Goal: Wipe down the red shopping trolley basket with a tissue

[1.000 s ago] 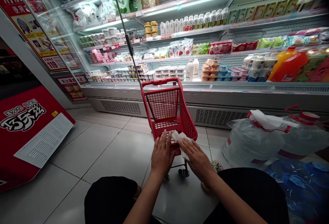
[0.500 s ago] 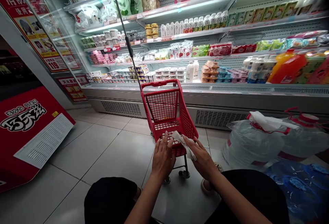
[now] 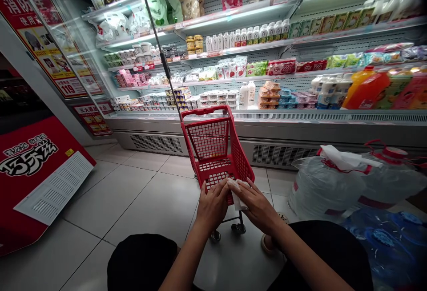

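Two bare hands meet at the near rim of one red plastic shopping cart with gridded walls. One soft, folded white wipe lies at that rim between them. The right hand has its fingers laid over the wipe, grasping it; the left hand has its fingers bent over the rim with the tips at the wipe's edge, and whether they pinch it cannot be told.

Two dark wheels show under the cart's near end. Its far end, with the red handle, stands near one long, lit, open-fronted cooler; two white bottles stand side by side on the lowest shelf. Two large clear water jugs in plastic wrapping stand to the right, with blue-tinted plastic bottles nearer the person.

The widest open room is the pale tiled floor left of the cart, reaching to one red chest with a white vent. On the right, a narrower strip of tiles separates cart and jugs.

Half a second ago a gap parted the hands and the wipe stuck out past the right fingertips; now the hands touch and the fingers cover its upper part. The cart sits slightly further left in view, as do the jugs.
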Demonstrator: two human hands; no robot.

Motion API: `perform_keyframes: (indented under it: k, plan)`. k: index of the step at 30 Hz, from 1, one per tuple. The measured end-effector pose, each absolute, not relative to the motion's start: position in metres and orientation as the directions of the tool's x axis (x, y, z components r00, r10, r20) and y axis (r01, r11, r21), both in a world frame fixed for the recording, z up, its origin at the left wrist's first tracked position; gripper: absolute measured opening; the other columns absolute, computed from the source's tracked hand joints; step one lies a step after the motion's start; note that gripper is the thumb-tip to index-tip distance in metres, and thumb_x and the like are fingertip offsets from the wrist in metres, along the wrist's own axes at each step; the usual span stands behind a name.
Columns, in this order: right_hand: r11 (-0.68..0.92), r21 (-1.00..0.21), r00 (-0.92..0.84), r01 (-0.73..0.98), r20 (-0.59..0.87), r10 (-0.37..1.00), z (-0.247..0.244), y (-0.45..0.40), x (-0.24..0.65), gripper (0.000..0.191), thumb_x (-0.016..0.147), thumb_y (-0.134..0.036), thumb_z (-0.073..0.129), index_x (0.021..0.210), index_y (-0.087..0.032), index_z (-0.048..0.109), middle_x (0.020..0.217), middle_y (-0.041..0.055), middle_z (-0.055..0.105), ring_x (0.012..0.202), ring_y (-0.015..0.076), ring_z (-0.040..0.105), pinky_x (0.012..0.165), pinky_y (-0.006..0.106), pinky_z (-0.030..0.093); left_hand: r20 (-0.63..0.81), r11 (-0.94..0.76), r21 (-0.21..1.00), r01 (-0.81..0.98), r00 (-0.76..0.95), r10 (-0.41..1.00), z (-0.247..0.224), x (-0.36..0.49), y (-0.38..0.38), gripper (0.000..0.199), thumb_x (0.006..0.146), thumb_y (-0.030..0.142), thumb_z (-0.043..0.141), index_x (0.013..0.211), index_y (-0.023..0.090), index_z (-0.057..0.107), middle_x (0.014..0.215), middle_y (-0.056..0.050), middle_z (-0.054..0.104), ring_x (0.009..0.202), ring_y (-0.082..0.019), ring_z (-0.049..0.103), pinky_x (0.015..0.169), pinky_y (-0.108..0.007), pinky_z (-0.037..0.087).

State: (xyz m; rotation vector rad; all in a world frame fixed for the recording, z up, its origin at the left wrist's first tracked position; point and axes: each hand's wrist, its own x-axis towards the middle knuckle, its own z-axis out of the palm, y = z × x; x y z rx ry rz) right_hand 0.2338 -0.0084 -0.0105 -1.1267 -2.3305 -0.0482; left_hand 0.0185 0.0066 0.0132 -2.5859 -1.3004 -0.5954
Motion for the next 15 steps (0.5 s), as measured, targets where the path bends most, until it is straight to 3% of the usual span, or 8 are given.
perform_keyframes:
  k: [4, 9, 15]
  plan:
    - [0.664, -0.135, -0.553, 0.735, 0.446, 0.704, -0.011, -0.009, 0.237, 0.089, 0.092, -0.009, 0.051, 0.168, -0.036, 0.013, 0.166, 0.0032, 0.042, 0.156, 0.0255, 0.033, 0.128, 0.06, 0.027, 0.414, -0.581, -0.071, 0.811, 0.554, 0.722, 0.016, 0.015, 0.015, 0.074, 0.094, 0.002, 0.038, 0.161, 0.031, 0.033, 0.162, -0.004, 0.048, 0.123, -0.019, 0.068, 0.119, -0.051, 0.043]
    - [0.667, -0.112, -0.556, 0.736, 0.463, 0.691, -0.022, -0.011, 0.24, 0.091, 0.09, -0.005, 0.049, 0.169, -0.031, 0.011, 0.167, 0.0037, 0.041, 0.158, 0.0243, 0.029, 0.128, 0.058, 0.029, 0.438, -0.571, -0.151, 0.807, 0.572, 0.694, 0.013, 0.011, 0.016, 0.087, 0.091, -0.001, 0.035, 0.168, 0.032, 0.013, 0.169, -0.003, 0.034, 0.125, -0.019, 0.067, 0.118, -0.047, 0.045]
    - [0.57, -0.126, -0.43, 0.812, 0.532, 0.729, -0.035, -0.009, 0.246, 0.073, 0.107, -0.026, 0.043, 0.169, -0.025, 0.005, 0.166, 0.0054, 0.042, 0.151, 0.0241, 0.042, 0.128, 0.052, 0.032, 0.535, -0.58, -0.025, 0.814, 0.501, 0.68, 0.01, 0.003, 0.016, 0.09, 0.09, -0.002, 0.032, 0.168, 0.024, -0.005, 0.172, -0.006, 0.029, 0.15, -0.016, 0.045, 0.12, -0.038, 0.044]
